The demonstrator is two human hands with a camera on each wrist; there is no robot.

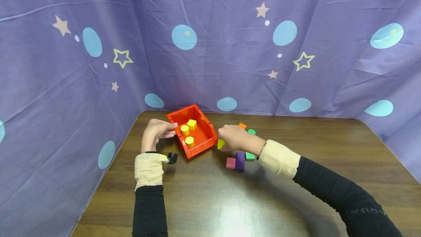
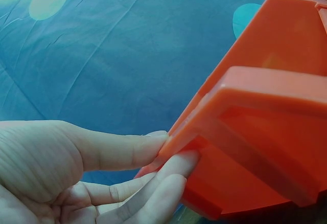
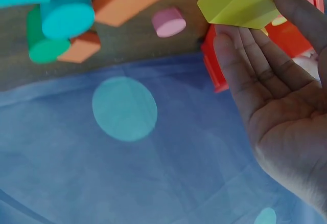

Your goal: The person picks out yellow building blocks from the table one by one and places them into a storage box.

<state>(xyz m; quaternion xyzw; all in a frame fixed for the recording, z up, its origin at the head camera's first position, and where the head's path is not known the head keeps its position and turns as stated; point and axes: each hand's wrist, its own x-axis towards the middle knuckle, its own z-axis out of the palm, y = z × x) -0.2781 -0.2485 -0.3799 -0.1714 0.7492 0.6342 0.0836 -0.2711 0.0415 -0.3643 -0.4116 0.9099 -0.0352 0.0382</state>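
My left hand [image 1: 155,133] pinches the left rim of a red plastic bin [image 1: 201,148] between thumb and fingers; the grip shows closely in the left wrist view. Inside the bin are a yellow cube [image 1: 192,124] and two yellow cylinders, one upper [image 1: 185,130] and one lower [image 1: 189,142]. Just right of the bin, my right hand [image 1: 239,139] holds a yellow block [image 3: 237,3] between the thumb and the fingertips. In the head view the hand covers part of that block. The bin appears tilted in the left wrist view.
Around and under the right hand lie loose blocks: a pink one [image 1: 231,163], a purple one [image 1: 240,161], a green one [image 1: 250,156] and an orange one [image 1: 242,125]. A small pink cylinder [image 3: 169,22] shows in the right wrist view. A purple patterned curtain [image 1: 210,68] borders the wooden table [image 1: 190,196].
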